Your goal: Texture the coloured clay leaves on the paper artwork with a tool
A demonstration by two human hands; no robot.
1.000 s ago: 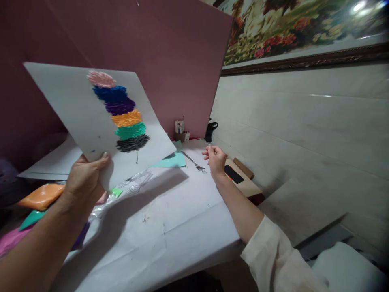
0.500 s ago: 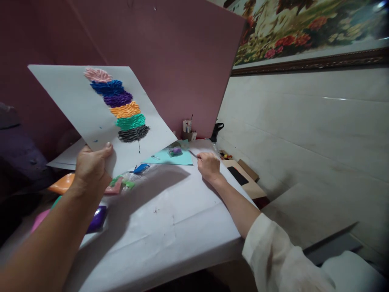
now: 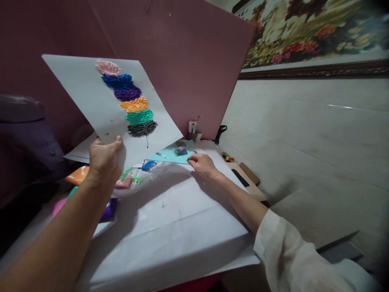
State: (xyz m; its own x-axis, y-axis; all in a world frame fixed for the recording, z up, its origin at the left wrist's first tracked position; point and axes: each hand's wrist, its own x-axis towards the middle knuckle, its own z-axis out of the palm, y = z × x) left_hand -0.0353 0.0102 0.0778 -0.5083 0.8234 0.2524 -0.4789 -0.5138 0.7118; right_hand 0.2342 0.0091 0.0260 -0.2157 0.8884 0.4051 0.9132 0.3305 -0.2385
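My left hand [image 3: 105, 160] grips the lower left edge of a white paper sheet [image 3: 75, 89], thumb on its front, and holds it tilted above the table. The sheet carries a feather-like clay relief [image 3: 135, 104] in bands of pink, blue, purple, orange, green and dark grey, with a thin dark stem. My right hand [image 3: 203, 165] is closed at the near right edge of a turquoise sheet [image 3: 173, 157], fingertips together; what they hold, if anything, is hidden. A small dark tip of a thin tool [image 3: 195, 151] shows just behind these fingers.
Clay packets lie on the left: orange [image 3: 78, 175], purple [image 3: 109, 210], pink and green [image 3: 126, 179]. A blue piece [image 3: 148, 165] is beside them. A pen holder [image 3: 192, 134] and black scissors [image 3: 221, 133] stand at the back. The white-covered table [image 3: 170, 235] meets a tiled wall.
My right hand has shifted left to the turquoise sheet's edge; the thin tool that stuck out from its fingers now shows behind them. The view has turned slightly; my left hand still holds the paper.
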